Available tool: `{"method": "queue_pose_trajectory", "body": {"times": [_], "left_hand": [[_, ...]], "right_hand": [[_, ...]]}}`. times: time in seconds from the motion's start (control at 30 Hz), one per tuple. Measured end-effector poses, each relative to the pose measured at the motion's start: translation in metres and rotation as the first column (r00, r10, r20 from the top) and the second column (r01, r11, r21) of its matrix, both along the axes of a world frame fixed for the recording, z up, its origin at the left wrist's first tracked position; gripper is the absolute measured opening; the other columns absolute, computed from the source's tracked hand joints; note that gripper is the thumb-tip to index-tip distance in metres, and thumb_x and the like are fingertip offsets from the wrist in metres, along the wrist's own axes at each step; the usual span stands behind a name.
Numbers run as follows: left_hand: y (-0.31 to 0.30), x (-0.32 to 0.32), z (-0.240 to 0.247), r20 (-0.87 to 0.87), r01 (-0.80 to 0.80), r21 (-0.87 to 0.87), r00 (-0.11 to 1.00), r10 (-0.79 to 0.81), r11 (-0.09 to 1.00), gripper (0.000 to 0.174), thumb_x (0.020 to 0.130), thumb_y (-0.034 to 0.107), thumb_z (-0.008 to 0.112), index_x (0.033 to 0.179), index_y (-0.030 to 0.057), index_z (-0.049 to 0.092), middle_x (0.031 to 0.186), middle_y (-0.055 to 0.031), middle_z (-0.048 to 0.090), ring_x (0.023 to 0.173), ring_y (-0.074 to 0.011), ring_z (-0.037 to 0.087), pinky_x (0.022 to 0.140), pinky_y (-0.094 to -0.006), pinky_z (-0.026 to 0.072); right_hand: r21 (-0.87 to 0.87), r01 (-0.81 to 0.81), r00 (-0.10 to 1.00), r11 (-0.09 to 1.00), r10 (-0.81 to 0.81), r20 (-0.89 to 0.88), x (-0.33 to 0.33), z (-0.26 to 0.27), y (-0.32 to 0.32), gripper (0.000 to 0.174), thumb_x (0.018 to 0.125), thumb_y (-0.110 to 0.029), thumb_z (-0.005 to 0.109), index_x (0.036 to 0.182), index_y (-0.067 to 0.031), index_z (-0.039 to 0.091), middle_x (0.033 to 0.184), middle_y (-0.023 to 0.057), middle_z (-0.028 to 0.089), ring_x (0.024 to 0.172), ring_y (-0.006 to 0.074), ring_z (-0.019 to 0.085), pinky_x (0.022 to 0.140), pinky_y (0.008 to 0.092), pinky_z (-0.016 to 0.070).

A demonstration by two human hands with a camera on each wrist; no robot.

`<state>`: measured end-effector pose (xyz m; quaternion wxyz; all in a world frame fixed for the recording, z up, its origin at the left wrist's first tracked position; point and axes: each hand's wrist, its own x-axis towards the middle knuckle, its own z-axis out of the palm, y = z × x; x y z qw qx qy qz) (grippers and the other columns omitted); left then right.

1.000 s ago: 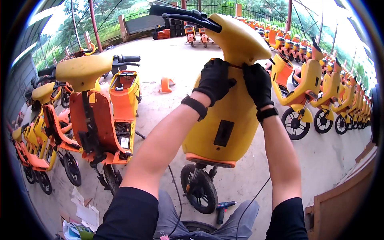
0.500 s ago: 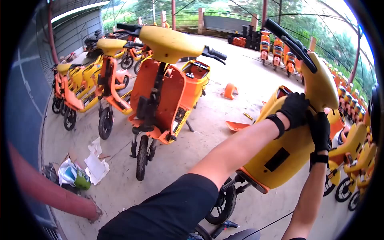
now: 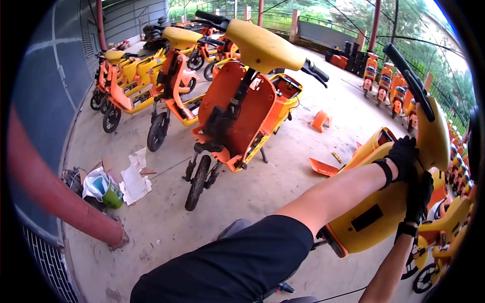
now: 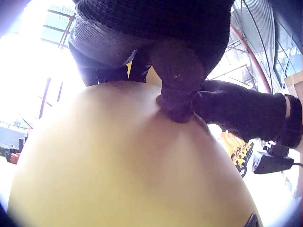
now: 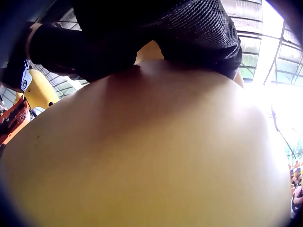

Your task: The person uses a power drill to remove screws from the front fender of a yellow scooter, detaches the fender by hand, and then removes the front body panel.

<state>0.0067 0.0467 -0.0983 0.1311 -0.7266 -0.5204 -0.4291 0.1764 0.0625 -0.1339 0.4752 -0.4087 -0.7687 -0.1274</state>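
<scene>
— Swung further left since the frame 0.5 s ago, the head view now puts the yellow front panel (image 3: 388, 210) farther right; both hands are at its top, as before.

— Where does the panel sit?

— Near right in the scene, on a scooter, leaning in this view. It has a black rectangle (image 3: 367, 218) on its face and a yellow handlebar cover (image 3: 435, 141) just above it.

— And the grip?

— Black-gloved, the left hand (image 3: 403, 157) holds the panel's top edge, thumb pressed on the near face and fingers passing over to the far side. The right hand (image 3: 419, 198), gloved too, is just beside it at the same edge; its fingertips are hidden, so I can't tell how far they close.

— What else is around?

— To the left stands a stripped scooter (image 3: 240, 126) with an open orange front. Between the 2 scooters, a curved orange part (image 3: 320, 120) lies far off and a flatter orange piece (image 3: 319, 167) nearer. Farther left, a green bucket (image 3: 112, 196) sits beside white papers (image 3: 134, 184), near a red pole (image 3: 65, 189).
</scene>
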Motion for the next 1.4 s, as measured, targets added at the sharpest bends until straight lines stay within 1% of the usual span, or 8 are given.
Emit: {"method": "queue_pose_trajectory", "body": {"times": [0.07,0.1,0.33,0.47,0.53,0.67,0.8,1.4], "left_hand": [[0.004,0.000,0.001,-0.034,0.005,-0.010,0.999,-0.006,1.000,0.057,0.059,0.050,0.073,0.099,0.0101,0.067,0.107,-0.0170,0.056,0.103,-0.0332,0.053,0.087,-0.0421,0.0443],[0.003,0.000,0.000,-0.050,0.005,0.015,0.999,-0.004,1.000,0.054,0.060,0.047,0.073,0.098,0.0091,0.067,0.106,-0.0171,0.057,0.102,-0.0333,0.053,0.085,-0.0427,0.0448],[0.007,-0.006,-0.020,-0.036,0.058,0.185,0.998,-0.053,0.981,0.046,0.062,0.040,0.070,0.095,0.0069,0.066,0.101,-0.0185,0.056,0.097,-0.0356,0.052,0.086,-0.0438,0.0414],[0.035,0.003,-0.032,-0.023,0.069,0.332,0.998,-0.065,0.941,0.055,0.061,0.047,0.070,0.095,0.0048,0.063,0.100,-0.0230,0.055,0.097,-0.0393,0.052,0.081,-0.0503,0.0412],[0.004,-0.006,-0.010,-0.054,0.131,0.179,0.991,-0.123,0.975,0.049,0.066,0.044,0.071,0.095,0.0049,0.063,0.087,-0.0210,0.059,0.089,-0.0375,0.056,0.080,-0.0488,0.0433],[-0.002,0.011,-0.006,-0.105,0.118,0.179,0.989,-0.100,0.977,0.053,0.065,0.041,0.078,0.098,0.0032,0.061,0.100,-0.0209,0.055,0.098,-0.0388,0.052,0.085,-0.0472,0.0433],[-0.018,0.005,-0.001,-0.138,0.106,0.075,0.986,-0.095,0.992,0.062,0.065,0.040,0.080,0.112,0.0062,0.057,0.106,-0.0189,0.056,0.102,-0.0364,0.053,0.088,-0.0456,0.0447],[-0.016,0.003,0.013,-0.283,0.052,0.115,0.959,-0.017,0.992,0.059,0.067,0.036,0.080,0.111,0.0035,0.059,0.104,-0.0183,0.057,0.099,-0.0356,0.055,0.084,-0.0440,0.0481]], "right_hand": [[-0.051,0.021,0.985,0.999,-0.029,-0.171,-0.002,-0.009,0.007,0.038,0.092,-0.029,0.060,0.118,-0.0010,0.056,0.105,0.0214,0.063,0.097,0.0383,0.058,0.084,0.0423,0.0445],[-0.044,0.209,0.978,0.977,-0.209,-0.014,0.000,-0.010,0.003,0.041,0.093,-0.023,0.058,0.125,0.0014,0.053,0.118,0.0186,0.061,0.108,0.0344,0.057,0.093,0.0386,0.0442],[0.173,0.224,0.974,0.959,-0.229,0.009,0.012,-0.030,0.022,0.046,0.093,-0.031,0.060,0.125,0.0007,0.054,0.116,0.0220,0.061,0.105,0.0374,0.057,0.091,0.0413,0.0431],[0.301,-0.010,0.999,0.954,-0.003,0.044,0.026,-0.047,0.040,0.044,0.094,-0.022,0.056,0.130,0.0026,0.048,0.126,0.0237,0.054,0.118,0.0382,0.048,0.100,0.0416,0.0386],[0.123,0.117,0.993,0.986,-0.116,-0.009,0.004,-0.032,0.018,0.041,0.093,-0.025,0.058,0.123,0.0024,0.052,0.115,0.0236,0.058,0.107,0.0401,0.053,0.092,0.0440,0.0419],[0.322,0.233,0.971,0.918,-0.235,-0.034,0.007,-0.011,0.004,0.041,0.087,-0.031,0.067,0.111,0.0002,0.055,0.096,0.0194,0.060,0.088,0.0385,0.056,0.076,0.0464,0.0443],[-0.056,0.209,0.976,0.976,-0.211,-0.042,0.005,-0.004,-0.011,0.058,0.082,-0.041,0.069,0.116,0.0024,0.053,0.104,0.0213,0.057,0.100,0.0393,0.053,0.086,0.0465,0.0412],[0.000,-0.055,0.989,0.998,0.055,-0.137,0.019,0.001,-0.003,0.052,0.079,-0.035,0.073,0.115,-0.0011,0.055,0.099,0.0206,0.059,0.095,0.0364,0.056,0.082,0.0441,0.0449]]}}
